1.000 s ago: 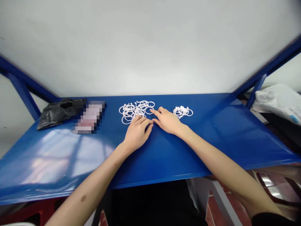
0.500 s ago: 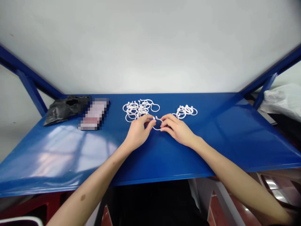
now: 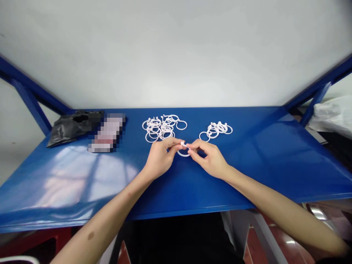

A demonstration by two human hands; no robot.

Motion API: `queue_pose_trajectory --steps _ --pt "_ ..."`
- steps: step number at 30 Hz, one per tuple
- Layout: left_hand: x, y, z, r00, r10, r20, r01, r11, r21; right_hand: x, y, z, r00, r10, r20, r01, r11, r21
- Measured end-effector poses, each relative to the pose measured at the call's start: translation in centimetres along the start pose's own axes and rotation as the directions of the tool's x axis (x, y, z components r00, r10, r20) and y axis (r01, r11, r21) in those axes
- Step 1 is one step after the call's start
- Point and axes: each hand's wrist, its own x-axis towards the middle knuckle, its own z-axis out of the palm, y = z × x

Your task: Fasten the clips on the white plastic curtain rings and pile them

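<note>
Where the two hands meet over the middle of the glossy blue metal surface (image 3: 82, 183), the left hand (image 3: 159, 158) and the right hand (image 3: 210, 160) are both pinched, thumb against forefinger, on one small white plastic ring (image 3: 183, 154). Each grips its upper part from its own side, so that the fingertips nearly touch. The ring sits between the hands, equally near to both, its loop hanging below the fingertips toward the person; whether it touches the surface I cannot tell. Beyond the left hand, near it, lies a loose heap of white plastic rings (image 3: 162, 128). A smaller cluster of white rings (image 3: 218, 129) lies beyond the right hand, a little farther off. Well to the left are a pixelated flat object (image 3: 106, 132) and a crumpled black plastic bag (image 3: 70, 127).
</note>
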Motion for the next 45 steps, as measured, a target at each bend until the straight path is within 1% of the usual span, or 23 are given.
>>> queue_pose_trajectory --steps 4,7,10,13,15,18,20,22,26,31,33,35,36,38,40,41,43,45 --pt "-0.3 -0.3 0.4 0.995 0.101 -0.003 -0.100 0.993 0.067 -0.2 0.3 -0.1 0.994 -0.106 0.035 0.108 0.992 -0.066" --pt "-0.3 -0.5 0.6 0.989 0.146 -0.009 -0.145 0.986 0.078 -0.2 0.4 0.0 0.982 -0.182 0.046 0.186 0.977 -0.103" --pt "0.0 -0.5 0.5 0.988 0.156 -0.013 -0.154 0.985 0.076 0.2 0.2 0.1 0.978 -0.208 -0.020 0.202 0.967 -0.154" --pt "0.5 -0.6 0.1 0.985 0.168 -0.030 -0.164 0.982 0.093 1.0 0.4 -0.3 0.966 -0.240 -0.095 0.207 0.941 -0.267" --pt "0.9 -0.7 -0.2 0.987 0.147 -0.061 -0.139 0.982 0.125 1.6 1.1 -1.2 0.961 -0.240 -0.140 0.173 0.910 -0.378" --pt "1.1 -0.9 -0.8 0.989 0.101 -0.105 -0.080 0.979 0.189 2.1 2.8 -3.4 0.953 -0.189 -0.237 0.029 0.835 -0.550" --pt "1.2 -1.0 -1.1 0.990 0.090 -0.110 -0.065 0.975 0.214 2.3 4.0 -4.8 0.955 -0.133 -0.266 -0.062 0.784 -0.617" --pt "1.3 -1.2 -1.2 0.992 0.083 -0.096 -0.060 0.974 0.220 2.4 5.0 -5.6 0.958 -0.092 -0.271 -0.109 0.760 -0.641" --pt "1.5 -1.5 -1.1 0.996 0.063 -0.063 -0.049 0.978 0.202 2.6 6.0 -5.6 0.960 -0.090 -0.264 -0.119 0.724 -0.680" --pt "1.5 -1.2 -1.1 0.995 0.076 -0.059 -0.064 0.979 0.192 2.5 5.4 -5.1 0.951 -0.115 -0.286 -0.129 0.694 -0.708" --pt "1.4 -1.1 -1.1 0.993 0.100 -0.059 -0.085 0.973 0.216 2.2 4.6 -4.9 0.954 -0.138 -0.268 -0.098 0.701 -0.707" --pt "1.4 -1.1 -1.0 0.990 0.121 -0.066 -0.101 0.963 0.249 2.1 3.7 -4.2 0.966 -0.160 -0.205 -0.033 0.707 -0.706" --pt "1.5 -1.1 -0.9 0.989 0.128 -0.075 -0.104 0.959 0.265 2.1 3.2 -3.8 0.976 -0.164 -0.147 0.011 0.704 -0.710" --pt "1.5 -1.3 -0.8 0.986 0.137 -0.094 -0.104 0.951 0.291 2.7 2.5 -2.6 0.989 -0.145 0.007 0.105 0.680 -0.726" --pt "1.5 -1.4 -0.8 0.985 0.139 -0.104 -0.102 0.948 0.303 3.8 2.2 -1.3 0.985 -0.100 0.137 0.169 0.639 -0.750" --pt "1.5 -1.5 -0.8 0.986 0.134 -0.102 -0.098 0.948 0.301 4.5 2.2 -0.7 0.983 -0.081 0.165 0.179 0.618 -0.765" --pt "1.5 -1.5 -0.9 0.989 0.112 -0.094 -0.081 0.956 0.280 5.9 2.6 0.2 0.984 -0.045 0.170 0.164 0.592 -0.789" --pt "1.5 -1.4 -0.9 0.994 0.067 -0.090 -0.045 0.972 0.233 6.9 3.0 0.7 0.988 -0.010 0.153 0.128 0.604 -0.787"
